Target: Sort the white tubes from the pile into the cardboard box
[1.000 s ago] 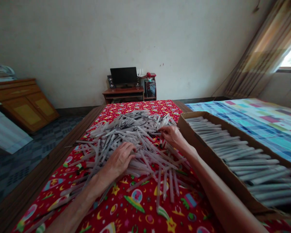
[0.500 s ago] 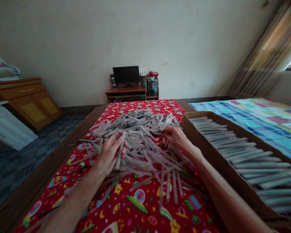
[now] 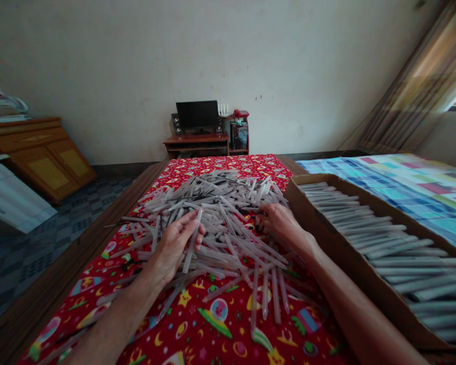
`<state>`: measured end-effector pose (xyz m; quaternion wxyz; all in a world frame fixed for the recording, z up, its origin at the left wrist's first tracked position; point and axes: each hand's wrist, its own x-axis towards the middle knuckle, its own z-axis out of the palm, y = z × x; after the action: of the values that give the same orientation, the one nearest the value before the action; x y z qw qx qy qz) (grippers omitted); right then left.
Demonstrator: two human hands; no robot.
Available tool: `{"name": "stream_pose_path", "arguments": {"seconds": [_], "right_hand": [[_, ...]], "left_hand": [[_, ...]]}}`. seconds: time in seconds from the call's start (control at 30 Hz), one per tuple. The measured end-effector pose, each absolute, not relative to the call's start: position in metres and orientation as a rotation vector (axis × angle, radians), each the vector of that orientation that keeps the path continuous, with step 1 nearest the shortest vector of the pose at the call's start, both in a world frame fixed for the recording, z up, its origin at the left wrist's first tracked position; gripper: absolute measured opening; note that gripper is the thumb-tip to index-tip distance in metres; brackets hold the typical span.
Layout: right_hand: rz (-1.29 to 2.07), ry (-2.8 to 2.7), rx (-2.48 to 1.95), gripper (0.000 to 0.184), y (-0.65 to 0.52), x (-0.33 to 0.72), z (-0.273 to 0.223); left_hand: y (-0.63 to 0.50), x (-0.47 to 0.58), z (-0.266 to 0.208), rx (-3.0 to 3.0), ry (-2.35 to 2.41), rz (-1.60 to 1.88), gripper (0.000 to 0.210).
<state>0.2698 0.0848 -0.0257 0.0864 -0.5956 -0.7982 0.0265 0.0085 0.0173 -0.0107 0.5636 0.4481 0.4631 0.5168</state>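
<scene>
Between the thumb and fingers of my left hand [image 3: 178, 242] is a translucent plastic tube [image 3: 193, 241], slim like a pen barrel, tilted with its top end up. A heaped pile of similar loose tubes [image 3: 224, 238] lies around and beyond it, with dark pieces mixed in. My right hand [image 3: 279, 220] is at the right side of the pile, its fingers curled down and together beside some small black pieces [image 3: 259, 224]. What those fingertips hold, if anything, is hidden.
On my right a long cardboard box [image 3: 323, 228] holds rows of greyish filled-looking tubes [image 3: 399, 243]. A red patterned cloth [image 3: 213, 329] covers the table. Beyond stand a bed with a checked cover [image 3: 368, 177], a small desk with a monitor [image 3: 197, 115], and wooden cabinets [image 3: 49, 157] at left.
My right hand has shifted slightly right and nearer to me at the pile, fingers curled further down. My left hand keeps the tube, shifted slightly right. The view has moved a little.
</scene>
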Motion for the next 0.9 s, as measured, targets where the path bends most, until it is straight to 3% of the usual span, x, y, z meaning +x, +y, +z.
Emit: {"name": "stream_pose_path", "arguments": {"seconds": [0.17,0.33,0.53,0.9], "right_hand": [[0.111,-2.399,-1.720,0.023,0.083,0.269,-0.023],[0.058,-2.363,-1.769,0.025,0.088,0.272,-0.027],[0.028,-2.345,-1.814,0.026,0.088,0.273,-0.027],[-0.016,-2.359,-1.749,0.024,0.087,0.275,-0.032]], "left_hand": [[0.018,0.009,-0.013,1.033,1.081,1.231,0.039],[0.015,0.008,-0.008,1.110,1.123,1.271,0.051],[0.015,0.004,-0.006,1.106,1.159,1.158,0.036],[0.020,0.002,-0.001,1.044,1.086,1.231,0.040]]}}
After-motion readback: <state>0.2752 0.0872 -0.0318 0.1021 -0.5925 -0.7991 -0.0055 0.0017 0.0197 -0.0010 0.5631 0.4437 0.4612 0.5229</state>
